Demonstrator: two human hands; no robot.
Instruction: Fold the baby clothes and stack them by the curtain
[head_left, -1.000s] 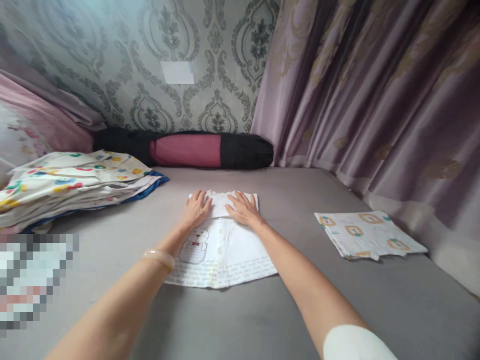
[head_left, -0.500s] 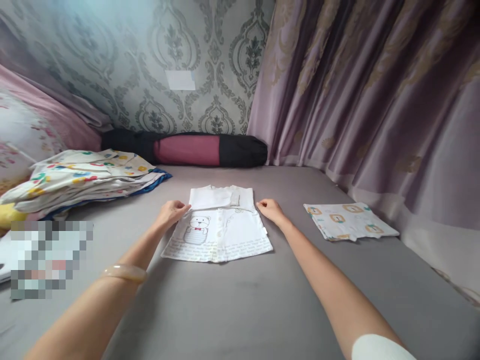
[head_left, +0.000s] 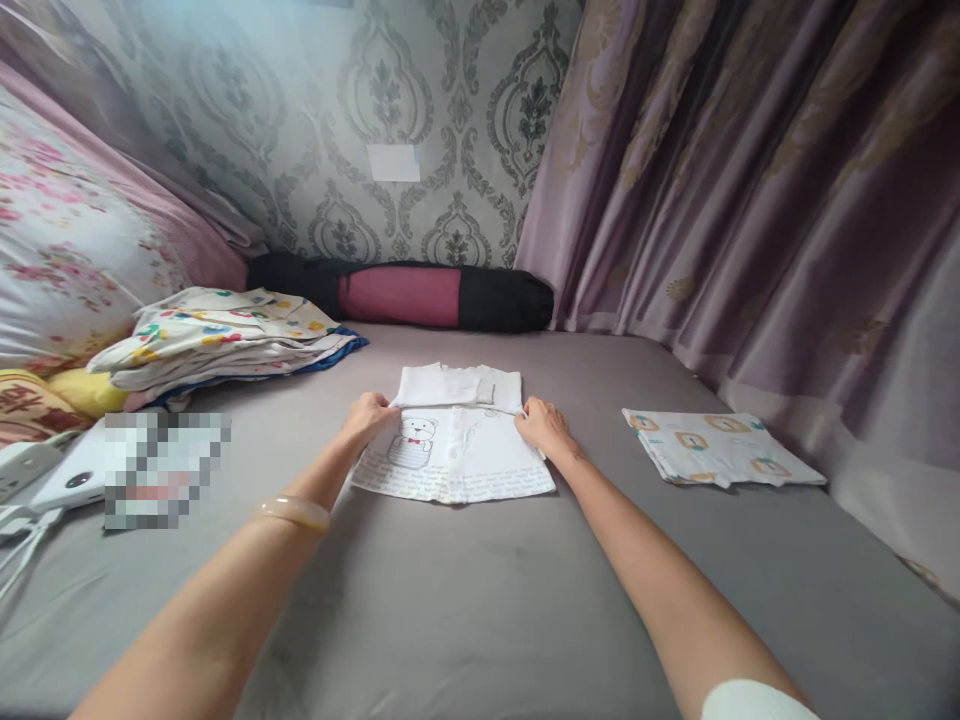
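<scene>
Fingers (head_left: 385, 403) of the left hand (head_left: 366, 418) pinch one side edge of the bear-print white shirt (head_left: 499, 460), and those of the right hand (head_left: 545, 427) pinch the other. It lies flat on a grey sheet (head_left: 420, 590) at the centre of the frame, with what looks like a sleeve (head_left: 442, 393) across its upper part. To my eye, gripping both edges at matching height and pulling evenly would keep the button placket (head_left: 453, 455) straight. Toward the right sits an orange-patterned folded cloth (head_left: 727, 440); at left, a loose heap of printed clothes (head_left: 225, 330). Farthest back, upper centre, a long black-and-maroon bag (head_left: 397, 293) lies below the damask wallpaper (head_left: 465, 110); I can't see what fills it.
</scene>
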